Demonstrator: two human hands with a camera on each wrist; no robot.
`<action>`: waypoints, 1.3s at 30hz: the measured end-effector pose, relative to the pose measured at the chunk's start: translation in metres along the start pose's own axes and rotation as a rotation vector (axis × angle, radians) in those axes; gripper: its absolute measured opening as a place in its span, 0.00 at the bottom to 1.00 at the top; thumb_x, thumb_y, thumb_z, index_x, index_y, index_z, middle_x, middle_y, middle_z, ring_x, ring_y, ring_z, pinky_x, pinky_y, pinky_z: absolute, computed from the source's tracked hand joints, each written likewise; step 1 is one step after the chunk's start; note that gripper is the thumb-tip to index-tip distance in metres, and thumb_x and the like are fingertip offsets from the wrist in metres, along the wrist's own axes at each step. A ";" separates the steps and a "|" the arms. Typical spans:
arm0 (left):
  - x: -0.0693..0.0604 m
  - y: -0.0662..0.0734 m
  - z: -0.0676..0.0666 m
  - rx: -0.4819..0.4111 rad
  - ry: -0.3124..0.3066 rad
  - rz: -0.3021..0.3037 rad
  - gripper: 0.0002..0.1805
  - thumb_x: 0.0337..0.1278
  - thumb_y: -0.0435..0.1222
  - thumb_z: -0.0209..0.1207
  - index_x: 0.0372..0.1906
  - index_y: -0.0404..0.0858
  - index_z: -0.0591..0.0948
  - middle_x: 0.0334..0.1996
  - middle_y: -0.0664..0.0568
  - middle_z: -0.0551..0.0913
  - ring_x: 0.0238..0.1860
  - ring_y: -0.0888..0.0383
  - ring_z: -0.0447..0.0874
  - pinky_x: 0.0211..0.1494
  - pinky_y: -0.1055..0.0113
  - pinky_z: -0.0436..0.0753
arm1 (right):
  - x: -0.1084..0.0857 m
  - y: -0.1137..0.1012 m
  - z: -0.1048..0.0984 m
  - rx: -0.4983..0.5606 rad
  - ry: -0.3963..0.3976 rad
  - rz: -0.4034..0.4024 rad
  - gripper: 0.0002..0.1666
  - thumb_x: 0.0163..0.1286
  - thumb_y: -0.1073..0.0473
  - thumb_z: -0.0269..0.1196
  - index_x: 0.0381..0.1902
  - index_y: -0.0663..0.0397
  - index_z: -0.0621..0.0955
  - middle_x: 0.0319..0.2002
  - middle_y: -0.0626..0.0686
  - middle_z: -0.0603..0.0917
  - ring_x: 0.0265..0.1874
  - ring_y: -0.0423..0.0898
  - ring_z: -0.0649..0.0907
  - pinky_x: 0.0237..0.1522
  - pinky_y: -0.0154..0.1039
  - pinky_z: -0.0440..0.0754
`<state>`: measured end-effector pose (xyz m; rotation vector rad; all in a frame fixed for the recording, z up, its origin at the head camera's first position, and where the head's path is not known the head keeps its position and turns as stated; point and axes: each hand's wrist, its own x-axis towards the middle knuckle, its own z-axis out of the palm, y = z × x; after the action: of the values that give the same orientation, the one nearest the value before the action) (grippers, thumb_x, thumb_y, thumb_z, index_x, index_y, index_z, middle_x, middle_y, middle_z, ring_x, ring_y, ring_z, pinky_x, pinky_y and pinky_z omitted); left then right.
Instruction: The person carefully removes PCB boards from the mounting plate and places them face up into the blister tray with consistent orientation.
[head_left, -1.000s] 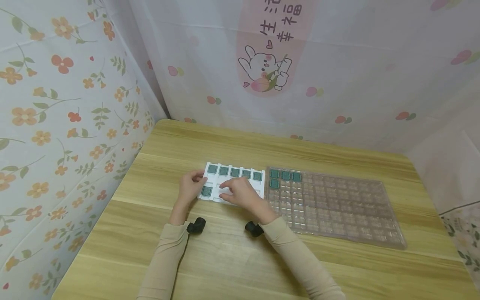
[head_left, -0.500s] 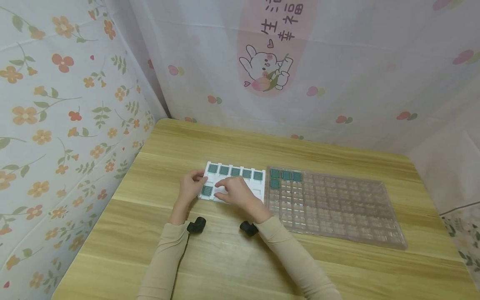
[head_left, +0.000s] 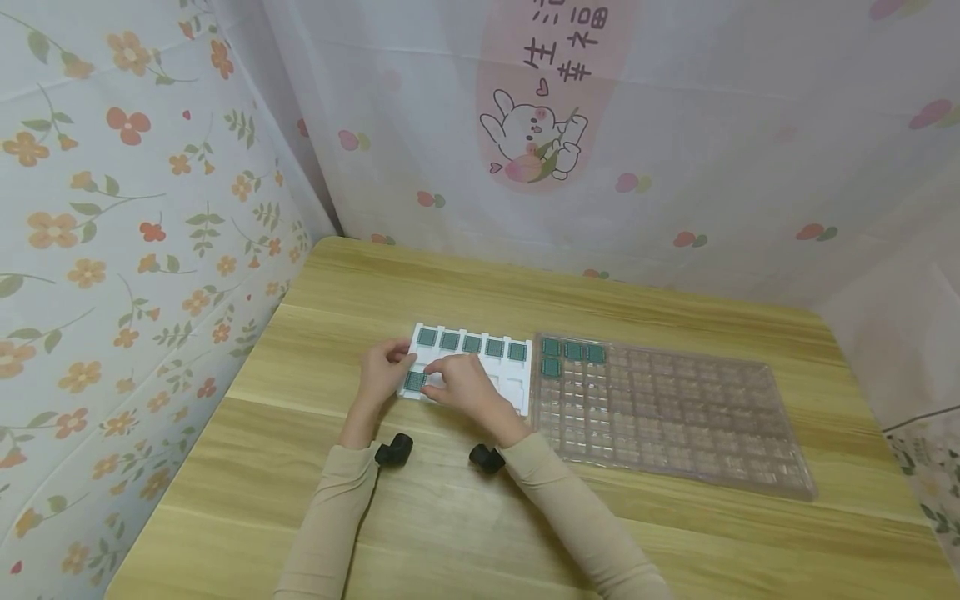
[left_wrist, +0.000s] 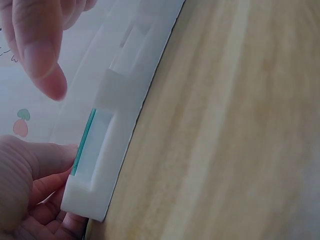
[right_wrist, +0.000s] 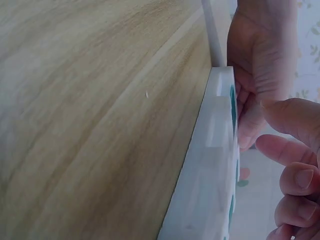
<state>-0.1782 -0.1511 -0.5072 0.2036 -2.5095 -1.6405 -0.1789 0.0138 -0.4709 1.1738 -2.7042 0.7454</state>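
"Your left hand (head_left: pixel 382 371) grips the white tray (head_left: pixel 516 387) at its nine o'clock edge."
"And your right hand (head_left: pixel 467 385)?"
"Thumb and forefinger narrowly parted, just beside the green chip (head_left: pixel 416 381) at the tray's eight o'clock corner. The clear tray (head_left: pixel 675 417) lies toward three o'clock."

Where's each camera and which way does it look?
Head: on the head, facing forward and down at the table, white tray and clear tray; left hand, right hand and sleeves show.
Left wrist: worn there, facing the white tray's edge; left hand at lower left, right hand at top left.
Right wrist: worn there, facing the white tray's side; right hand at lower right, left hand at top.
Both wrist views share the white tray, table and both hands.
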 end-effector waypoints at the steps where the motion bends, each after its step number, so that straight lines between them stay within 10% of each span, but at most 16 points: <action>1: 0.000 0.000 0.000 0.002 0.001 0.002 0.14 0.51 0.26 0.61 0.45 0.26 0.81 0.35 0.36 0.83 0.36 0.47 0.80 0.36 0.69 0.75 | 0.000 -0.001 0.000 -0.003 0.001 0.001 0.14 0.54 0.56 0.70 0.35 0.59 0.86 0.13 0.47 0.77 0.11 0.34 0.60 0.16 0.27 0.58; 39: 0.001 -0.002 0.000 -0.012 0.008 0.016 0.14 0.50 0.26 0.62 0.44 0.25 0.81 0.35 0.35 0.83 0.35 0.46 0.82 0.34 0.74 0.74 | 0.008 -0.010 0.016 -0.172 -0.038 0.125 0.14 0.54 0.49 0.70 0.35 0.51 0.87 0.28 0.48 0.87 0.25 0.43 0.83 0.26 0.39 0.70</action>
<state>-0.1788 -0.1517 -0.5094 0.1872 -2.4882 -1.6453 -0.1760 -0.0048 -0.4792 0.9985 -2.8273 0.4959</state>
